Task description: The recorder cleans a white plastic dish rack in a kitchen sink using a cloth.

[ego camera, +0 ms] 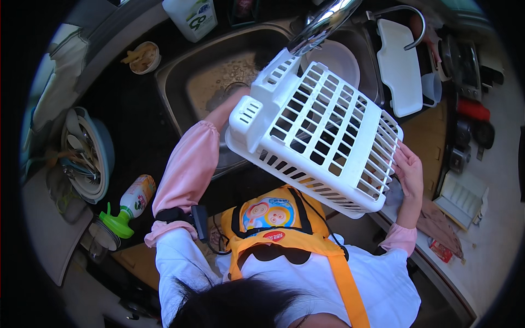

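A white plastic dish rack (328,127) with a slatted face is held tilted over the sink's front edge, below the chrome faucet (324,26). My right hand (407,168) grips its right rim, fingers against the slats. The left forearm, in a pink sleeve cover, reaches to the rack's left end; only the wrist side of my left hand (240,98) shows, and the rack hides its fingers. Behind the rack is the steel sink (201,86), its left basin wet. A pale round basin or bowl (338,61) stands in the right basin, partly covered.
Left on the dark counter are a tub of dishes and utensils (107,151), a spray bottle (135,197) and a small bowl of scraps (145,59). A white jug (192,18) stands behind the sink. At right are a white plastic tray (400,67) and a cup (432,88).
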`<state>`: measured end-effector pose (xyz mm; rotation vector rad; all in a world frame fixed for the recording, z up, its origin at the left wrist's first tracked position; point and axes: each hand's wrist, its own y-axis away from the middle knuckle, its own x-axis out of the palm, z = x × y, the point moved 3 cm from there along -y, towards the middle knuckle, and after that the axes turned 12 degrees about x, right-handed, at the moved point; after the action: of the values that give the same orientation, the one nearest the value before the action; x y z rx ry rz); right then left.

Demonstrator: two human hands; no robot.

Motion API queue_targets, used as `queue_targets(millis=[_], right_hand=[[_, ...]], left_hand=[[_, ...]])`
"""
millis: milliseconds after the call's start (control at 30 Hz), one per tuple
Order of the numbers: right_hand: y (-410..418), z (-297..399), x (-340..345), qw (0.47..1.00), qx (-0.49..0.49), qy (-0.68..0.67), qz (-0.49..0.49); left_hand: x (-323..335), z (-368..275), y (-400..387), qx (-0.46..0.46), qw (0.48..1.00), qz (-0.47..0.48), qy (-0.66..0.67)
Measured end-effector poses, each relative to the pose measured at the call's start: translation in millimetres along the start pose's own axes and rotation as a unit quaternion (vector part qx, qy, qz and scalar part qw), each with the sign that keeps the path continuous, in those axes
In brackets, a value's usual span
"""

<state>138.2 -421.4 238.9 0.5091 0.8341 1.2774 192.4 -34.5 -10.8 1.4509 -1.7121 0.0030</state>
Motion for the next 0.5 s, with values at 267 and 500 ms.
queue_targets(millis=[267, 500], right_hand=[[4, -3, 11, 1.000, -0.010, -0.018, -0.007], [5, 2, 12, 1.000, -0.012, -0.001, -0.011]], left_hand=[[4, -2, -25, -0.013, 0.999, 0.034, -0.002], [4, -3, -17, -0.028, 0.999, 0.017, 0.010]])
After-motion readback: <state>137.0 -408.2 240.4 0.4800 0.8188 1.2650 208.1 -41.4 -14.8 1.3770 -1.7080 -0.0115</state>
